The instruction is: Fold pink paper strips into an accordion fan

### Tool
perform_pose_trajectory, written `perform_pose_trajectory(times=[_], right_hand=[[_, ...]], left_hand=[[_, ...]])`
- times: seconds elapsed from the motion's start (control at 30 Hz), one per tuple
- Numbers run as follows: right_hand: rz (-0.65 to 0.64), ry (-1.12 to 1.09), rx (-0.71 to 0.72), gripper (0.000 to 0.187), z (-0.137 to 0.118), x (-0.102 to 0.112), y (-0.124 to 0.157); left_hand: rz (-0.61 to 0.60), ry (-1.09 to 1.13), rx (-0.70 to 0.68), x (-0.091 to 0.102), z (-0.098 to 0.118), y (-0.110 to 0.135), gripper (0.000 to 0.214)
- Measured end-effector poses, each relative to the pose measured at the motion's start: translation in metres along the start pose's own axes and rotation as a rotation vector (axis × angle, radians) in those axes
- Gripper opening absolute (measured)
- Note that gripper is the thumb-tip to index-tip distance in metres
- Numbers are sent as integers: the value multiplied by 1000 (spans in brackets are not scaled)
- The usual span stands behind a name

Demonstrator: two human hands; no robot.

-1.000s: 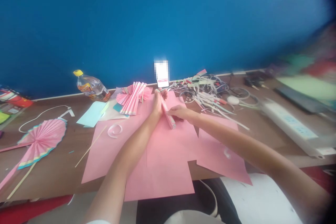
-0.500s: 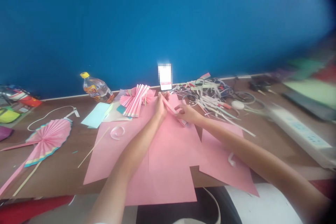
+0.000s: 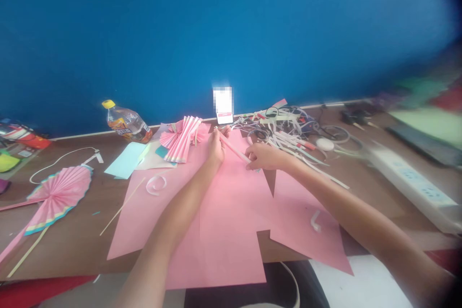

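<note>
Between my two hands runs a narrow folded strip of pink paper (image 3: 234,147), slanting down to the right. My left hand (image 3: 217,144) is closed around its upper end. At the lower end, the fingers of my right hand (image 3: 260,155) pinch the strip. Large pink paper sheets (image 3: 231,231) lie under both hands. A pleated pink paper fan (image 3: 185,139) rests just left of my left hand. Another pink fan (image 3: 63,192) with a blue and yellow edge lies at the far left, with a thin stick beside it.
A lit phone (image 3: 224,106) leans on the blue wall. A soda bottle (image 3: 128,122) tilts at the back left, near pale blue paper (image 3: 124,160). Paper strips and cables (image 3: 288,130) are heaped back right. A power strip (image 3: 415,185) lies on the right.
My right hand has shifted slightly right along the folded strip, towards its lower end, and the strip looks narrower. The view has turned a little to the right.
</note>
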State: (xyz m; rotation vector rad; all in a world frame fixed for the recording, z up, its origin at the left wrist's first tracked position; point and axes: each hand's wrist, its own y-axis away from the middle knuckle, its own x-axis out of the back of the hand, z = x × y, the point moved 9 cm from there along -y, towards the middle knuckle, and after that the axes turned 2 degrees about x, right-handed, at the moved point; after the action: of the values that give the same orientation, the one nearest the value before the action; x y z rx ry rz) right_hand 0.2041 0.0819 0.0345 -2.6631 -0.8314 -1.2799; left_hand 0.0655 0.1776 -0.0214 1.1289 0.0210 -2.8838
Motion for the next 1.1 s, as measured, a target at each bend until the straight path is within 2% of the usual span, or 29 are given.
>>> perform_pose_trajectory(times=[0.1, 0.27, 0.37, 0.43, 0.67, 0.83, 1.0, 1.1], right_hand=[[39, -62, -11, 19, 2, 6, 0], [323, -138, 38, 20, 9, 28, 0], [363, -146, 63, 20, 9, 26, -1], [342, -144, 79, 20, 6, 21, -2], [273, -196, 104, 31, -2, 5, -6], [246, -262, 109, 30, 3, -18, -12], [246, -275, 136, 24, 6, -27, -14], [263, -261, 192, 18, 5, -28, -11]], left_hand=[[-107, -19, 35, -15, 0, 7, 34], [-452, -257, 219, -52, -19, 36, 44], [-521, -409, 210, -55, -26, 42, 34], [-484, -456, 166, -50, -25, 39, 30], [-316, -483, 47, -33, -13, 28, 40], [-75, -393, -48, -10, -8, 14, 36], [17, -321, -48, -2, -8, 8, 36], [47, -204, 17, 2, -9, 5, 33]])
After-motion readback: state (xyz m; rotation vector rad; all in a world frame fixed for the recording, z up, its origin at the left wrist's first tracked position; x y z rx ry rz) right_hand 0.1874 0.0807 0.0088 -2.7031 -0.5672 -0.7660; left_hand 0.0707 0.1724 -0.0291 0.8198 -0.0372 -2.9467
